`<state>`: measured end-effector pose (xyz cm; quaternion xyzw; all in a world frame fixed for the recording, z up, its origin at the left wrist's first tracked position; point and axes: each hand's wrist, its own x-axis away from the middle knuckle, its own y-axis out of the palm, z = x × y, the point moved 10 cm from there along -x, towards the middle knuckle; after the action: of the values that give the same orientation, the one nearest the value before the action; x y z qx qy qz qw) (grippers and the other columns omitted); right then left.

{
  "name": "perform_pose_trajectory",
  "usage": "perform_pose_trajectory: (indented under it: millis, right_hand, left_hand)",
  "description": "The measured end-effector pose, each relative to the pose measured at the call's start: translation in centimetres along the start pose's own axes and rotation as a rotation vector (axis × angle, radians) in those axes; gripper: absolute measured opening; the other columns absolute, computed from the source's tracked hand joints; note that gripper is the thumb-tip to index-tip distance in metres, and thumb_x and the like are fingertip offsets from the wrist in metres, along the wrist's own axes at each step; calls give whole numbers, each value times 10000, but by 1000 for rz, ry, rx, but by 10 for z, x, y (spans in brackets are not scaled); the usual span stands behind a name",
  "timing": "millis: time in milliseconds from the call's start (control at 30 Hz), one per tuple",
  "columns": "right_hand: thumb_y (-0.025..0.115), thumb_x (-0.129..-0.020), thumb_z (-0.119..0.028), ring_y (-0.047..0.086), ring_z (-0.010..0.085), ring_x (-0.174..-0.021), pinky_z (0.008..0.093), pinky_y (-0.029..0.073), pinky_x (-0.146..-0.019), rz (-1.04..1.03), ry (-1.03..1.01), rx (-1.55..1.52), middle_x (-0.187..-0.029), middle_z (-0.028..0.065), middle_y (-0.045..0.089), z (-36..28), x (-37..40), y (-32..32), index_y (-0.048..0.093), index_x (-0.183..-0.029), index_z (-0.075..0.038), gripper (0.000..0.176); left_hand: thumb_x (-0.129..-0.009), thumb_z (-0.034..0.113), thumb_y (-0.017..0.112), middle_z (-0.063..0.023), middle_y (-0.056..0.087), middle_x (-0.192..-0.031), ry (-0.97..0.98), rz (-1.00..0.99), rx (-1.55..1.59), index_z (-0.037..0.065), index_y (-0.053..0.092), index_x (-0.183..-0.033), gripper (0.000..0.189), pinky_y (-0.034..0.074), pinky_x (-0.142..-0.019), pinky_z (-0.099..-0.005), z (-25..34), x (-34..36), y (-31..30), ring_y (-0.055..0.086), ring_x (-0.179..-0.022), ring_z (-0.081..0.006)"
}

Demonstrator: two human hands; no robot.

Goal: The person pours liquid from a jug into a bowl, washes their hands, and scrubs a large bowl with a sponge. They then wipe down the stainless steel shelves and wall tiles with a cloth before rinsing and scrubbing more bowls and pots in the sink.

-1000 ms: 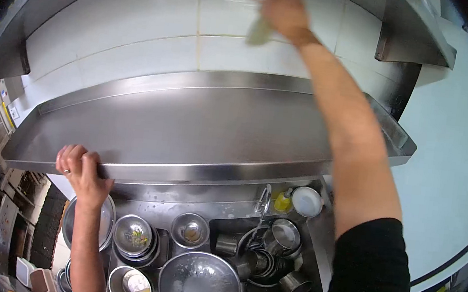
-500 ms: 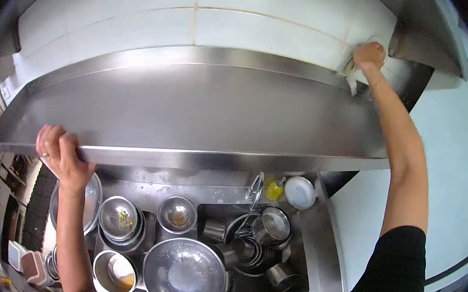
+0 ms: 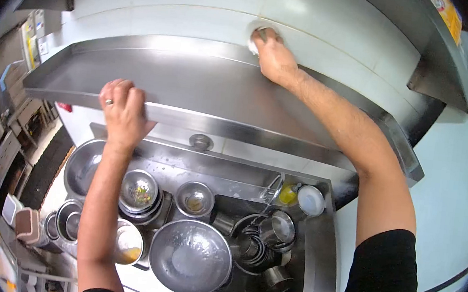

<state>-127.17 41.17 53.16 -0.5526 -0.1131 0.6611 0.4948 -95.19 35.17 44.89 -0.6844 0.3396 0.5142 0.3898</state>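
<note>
A long stainless steel shelf (image 3: 195, 79) with a raised lip runs along the white tiled wall (image 3: 190, 19). My left hand (image 3: 122, 108), a ring on one finger, is closed over the shelf's front edge, thumb hanging below. Above the shelf's back lip, my right hand (image 3: 275, 56) presses a white cloth (image 3: 253, 44) against the tiles. Most of the cloth is hidden under its fingers.
Below is a sink (image 3: 313, 257) with a running faucet (image 3: 271, 187), stacked metal pots, and a yellow bottle (image 3: 289, 194). A large metal bowl (image 3: 191, 258) and smaller bowls (image 3: 195, 199) stand left of it. Another shelf (image 3: 448, 66) overhangs at upper right.
My right hand has moved the cloth leftward along the wall from the right corner to near the middle. My left hand stays on the shelf edge while the view has shifted.
</note>
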Motion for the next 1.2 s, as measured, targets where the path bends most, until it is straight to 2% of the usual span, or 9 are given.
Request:
perform_pose_trajectory:
  millis: [167,300,367,433,567,767,833,867,1200]
  right_hand:
    - [573,-755,-61,527,374,-1239,475,459,-1034,-122,-184,-190,-1321,181,547,-42,-15,-22,632,-1285,-131,538]
    - [607,-795,-182,642,355,-1067,448,507,-919,-222,149,16,-1116,149,689,36,14,-56,715,-1175,-135,398]
    - [577,-787,-254,685,363,-944,471,525,-829,-598,176,-44,-1001,206,712,117,56,1,711,-1072,-57,372]
    - [564,-798,-253,684,366,-899,469,517,-831,-993,518,54,-1012,255,702,112,123,-4,685,-1062,26,403]
    - [542,-811,-281,680,399,-963,465,501,-883,-619,617,-127,-1065,300,683,163,119,63,686,-1028,61,430]
    - [529,-818,-331,644,453,-1067,487,484,-917,-526,433,-100,-1083,315,670,-95,-51,54,676,-1042,82,492]
    - [502,-892,-405,674,430,-939,489,495,-812,-349,304,-149,-946,277,699,-177,-121,71,692,-966,40,490]
    - [522,-826,-345,647,435,-1065,492,494,-900,-519,289,-169,-1079,277,685,-237,-153,69,689,-1037,32,463]
    - [501,-845,-340,656,397,-1027,445,507,-891,-359,-217,-353,-1070,242,694,-551,-407,138,694,-1018,13,438]
  left_hand:
    - [-424,179,869,-135,510,-1138,-56,-101,44,92,564,-942,607,344,-1018,-531,-6,4,6,478,-1168,-356]
    - [-409,300,894,-128,515,-1170,-42,-80,99,96,575,-958,667,354,-1025,-534,-11,4,2,483,-1190,-351]
    - [-423,343,894,-124,519,-1183,-27,-73,114,96,583,-973,679,357,-1033,-538,-12,5,2,487,-1199,-332]
    - [-477,376,887,-124,524,-1221,20,-119,152,93,596,-1002,663,342,-1077,-547,-10,6,4,482,-1225,-313]
    - [-672,381,823,-122,470,-1416,216,-127,401,131,612,-1150,579,239,-1185,-574,-13,14,-10,394,-1382,-312]
    - [-745,313,800,-116,435,-1476,-40,-29,667,193,576,-1308,617,205,-1185,-591,-107,74,-90,339,-1436,-340]
    - [-744,290,806,-122,442,-1465,-182,-51,679,188,580,-1304,612,212,-1172,-588,-156,114,-114,353,-1420,-360]
    - [-738,279,813,-126,444,-1460,-232,-63,664,183,588,-1291,605,217,-1165,-586,-184,138,-126,360,-1411,-372]
    - [-742,44,720,-237,505,-1349,-1099,-254,99,12,512,-1285,581,382,-1073,-466,-406,435,-293,487,-1266,-399]
